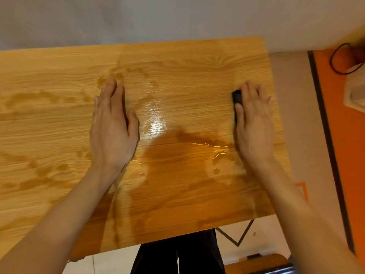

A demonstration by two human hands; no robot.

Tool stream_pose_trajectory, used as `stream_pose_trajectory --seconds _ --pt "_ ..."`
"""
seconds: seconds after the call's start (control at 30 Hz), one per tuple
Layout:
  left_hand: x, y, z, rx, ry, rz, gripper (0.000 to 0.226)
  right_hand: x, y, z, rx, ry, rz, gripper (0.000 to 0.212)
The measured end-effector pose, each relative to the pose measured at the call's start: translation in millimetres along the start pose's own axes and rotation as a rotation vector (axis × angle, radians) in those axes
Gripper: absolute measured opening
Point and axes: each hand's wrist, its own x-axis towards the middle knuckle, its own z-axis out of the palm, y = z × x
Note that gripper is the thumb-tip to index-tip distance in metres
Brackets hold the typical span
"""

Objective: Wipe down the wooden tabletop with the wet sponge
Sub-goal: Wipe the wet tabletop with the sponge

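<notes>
Head view, catalogued nearest first, every place given relative to the wooden tabletop. Below its near edge: our dark trousers, standing close against that edge, which we judge lets both arms reach well across the board; a strip of pale floor beside them. On its near half: a broad darker wet patch, with thin bright lines of standing water toward the right side; we read this as ground already covered by the wipe. At its middle: our left hand, laid flat, fingers straight and together, gripping nothing; we judge it serves as a brace while the other hand works. Near its right edge, level with the left hand: our right hand, spread flat and pressing down on the wet sponge, a dark block showing only past the thumb side of the fingers; pressed rather than pinched, probably to keep its whole face on the wood. On its far and left parts: fainter damp blotches, with drier-looking grain between them. Beyond its right edge: an orange floor with a black cable. Containers: none in view, so no contents to enter.
</notes>
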Motion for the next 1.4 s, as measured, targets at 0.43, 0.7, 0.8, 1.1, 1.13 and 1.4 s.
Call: stream_pose_trajectory --seconds 0.43,0.7,0.8,1.1,1.13,1.4 --pt "-0.5 2.6 -1.5 0.025 -0.001 0.002 0.052 -36.3 -119.0 64.6 -0.069 0.056 -0.196 0.057" --pt "-0.8 1.8 -1.6 0.002 -0.001 0.001 0.052 -37.3 27.3 -10.1 0.104 0.077 0.185 0.047" --pt "-1.1 2.2 -1.7 0.002 0.008 0.009 0.052 -40.6 -2.8 2.2 0.055 0.116 0.210 0.049" --pt "-4.5 1.3 -3.5 -0.032 0.002 0.021 0.051 -67.5 -83.6 40.2 -0.064 0.015 -0.227 0.064" --pt "-5.6 0.9 -5.1 -0.045 -0.012 0.022 0.051 -66.6 -60.8 29.5 -0.128 0.001 -0.221 0.065" --pt "-73.1 11.6 -15.2 -0.105 -0.083 -0.034 0.052 -67.4 20.5 -14.2 0.125 0.108 0.261 0.048"
